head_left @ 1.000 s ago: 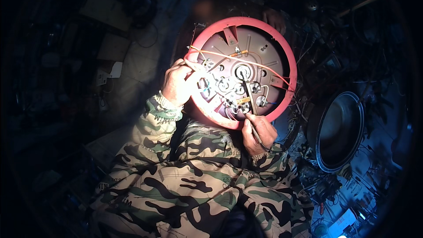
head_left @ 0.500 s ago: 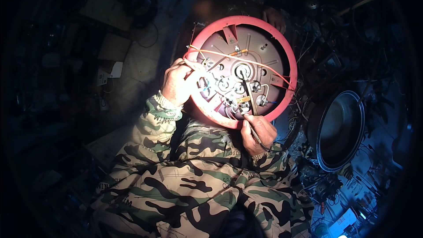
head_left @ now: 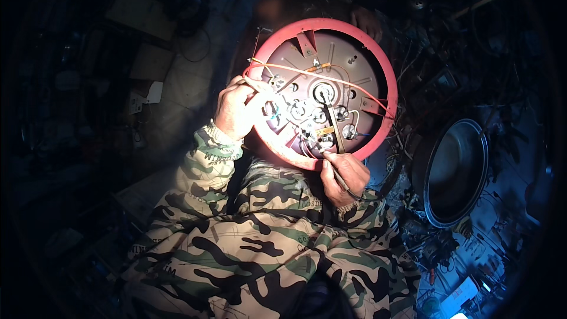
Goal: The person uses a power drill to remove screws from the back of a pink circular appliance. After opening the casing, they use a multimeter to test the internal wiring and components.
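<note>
A round appliance base with a red rim (head_left: 386, 65) tilts in front of me, its brownish metal underside showing terminals, screws and a pale ring-shaped part (head_left: 323, 93). Across it runs an orange-red wire (head_left: 307, 73). My left hand (head_left: 234, 109) is closed at the rim's left side; glare hides exactly what its fingertips pinch. Near the lower rim, my right hand (head_left: 346, 176) grips a long thin metal tool (head_left: 332, 123) whose far end reaches the pale ring near the middle. Whether the tool is tweezers or a single rod, I cannot tell.
To the right stands a deep metal pot (head_left: 458, 174), with tangled wires and small parts around it. Another person's hand (head_left: 367, 22) rests dimly beyond the base. Flat boards or boxes (head_left: 142, 12) lie on the floor at the left.
The base has shifted slightly up and to the left, together with my hands. Both grips look the same, and the tool's end stays at the pale ring.
</note>
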`<action>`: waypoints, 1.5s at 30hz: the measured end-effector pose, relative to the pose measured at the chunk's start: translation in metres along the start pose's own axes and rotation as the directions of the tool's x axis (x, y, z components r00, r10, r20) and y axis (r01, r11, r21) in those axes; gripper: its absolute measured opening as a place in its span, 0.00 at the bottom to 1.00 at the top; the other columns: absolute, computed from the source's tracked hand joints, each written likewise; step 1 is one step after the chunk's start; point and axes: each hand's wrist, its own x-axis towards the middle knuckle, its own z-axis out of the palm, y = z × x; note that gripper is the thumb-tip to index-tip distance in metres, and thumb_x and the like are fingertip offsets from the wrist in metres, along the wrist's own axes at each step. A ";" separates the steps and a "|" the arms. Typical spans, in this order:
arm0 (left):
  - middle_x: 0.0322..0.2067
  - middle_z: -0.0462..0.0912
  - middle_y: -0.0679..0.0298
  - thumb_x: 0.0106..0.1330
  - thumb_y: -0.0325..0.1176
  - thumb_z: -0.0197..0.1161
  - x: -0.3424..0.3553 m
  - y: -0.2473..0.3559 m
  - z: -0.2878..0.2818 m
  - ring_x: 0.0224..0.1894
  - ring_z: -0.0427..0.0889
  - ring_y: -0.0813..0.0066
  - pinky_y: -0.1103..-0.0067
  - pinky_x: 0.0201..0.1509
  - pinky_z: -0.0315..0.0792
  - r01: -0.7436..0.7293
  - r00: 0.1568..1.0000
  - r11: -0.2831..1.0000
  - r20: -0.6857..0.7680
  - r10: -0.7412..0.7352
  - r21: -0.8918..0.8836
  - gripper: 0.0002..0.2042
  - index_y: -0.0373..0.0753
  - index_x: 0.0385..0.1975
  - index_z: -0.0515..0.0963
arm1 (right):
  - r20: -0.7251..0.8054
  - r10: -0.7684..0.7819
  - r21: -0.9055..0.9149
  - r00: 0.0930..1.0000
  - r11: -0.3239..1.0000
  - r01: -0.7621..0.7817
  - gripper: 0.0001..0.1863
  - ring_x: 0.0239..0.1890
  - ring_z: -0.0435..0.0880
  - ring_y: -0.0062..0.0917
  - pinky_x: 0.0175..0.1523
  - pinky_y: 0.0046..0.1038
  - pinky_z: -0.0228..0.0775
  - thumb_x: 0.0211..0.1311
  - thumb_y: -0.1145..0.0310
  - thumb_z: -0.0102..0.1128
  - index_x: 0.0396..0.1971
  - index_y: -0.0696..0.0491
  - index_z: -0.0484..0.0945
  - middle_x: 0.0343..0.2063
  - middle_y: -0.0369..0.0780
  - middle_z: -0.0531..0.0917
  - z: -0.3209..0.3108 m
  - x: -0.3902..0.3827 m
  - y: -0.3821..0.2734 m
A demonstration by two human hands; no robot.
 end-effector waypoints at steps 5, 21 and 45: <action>0.37 0.84 0.58 0.66 0.22 0.65 -0.001 -0.005 0.001 0.34 0.86 0.73 0.79 0.38 0.80 0.016 1.000 1.000 0.008 -0.015 -0.014 0.04 0.26 0.35 0.83 | 0.030 -0.021 0.000 0.999 1.000 0.021 0.10 0.27 0.86 0.34 0.33 0.30 0.78 0.46 0.86 0.68 0.32 0.66 0.82 0.28 0.46 0.85 -0.001 0.000 0.000; 0.37 0.84 0.58 0.66 0.22 0.66 0.000 -0.004 0.001 0.34 0.86 0.73 0.78 0.39 0.80 0.020 1.000 1.000 0.018 -0.020 -0.003 0.04 0.26 0.35 0.83 | 0.069 0.114 0.028 0.991 0.993 -0.116 0.12 0.27 0.85 0.37 0.32 0.33 0.76 0.47 0.84 0.70 0.34 0.64 0.83 0.26 0.46 0.84 0.001 0.004 -0.005; 0.38 0.84 0.59 0.65 0.23 0.67 0.000 -0.001 -0.001 0.35 0.85 0.74 0.79 0.39 0.79 0.021 1.000 1.000 0.010 -0.021 0.009 0.05 0.28 0.37 0.84 | 0.019 0.670 0.773 0.742 0.461 -0.436 0.08 0.25 0.81 0.22 0.26 0.21 0.74 0.68 0.76 0.58 0.41 0.66 0.81 0.30 0.46 0.84 -0.014 -0.025 0.019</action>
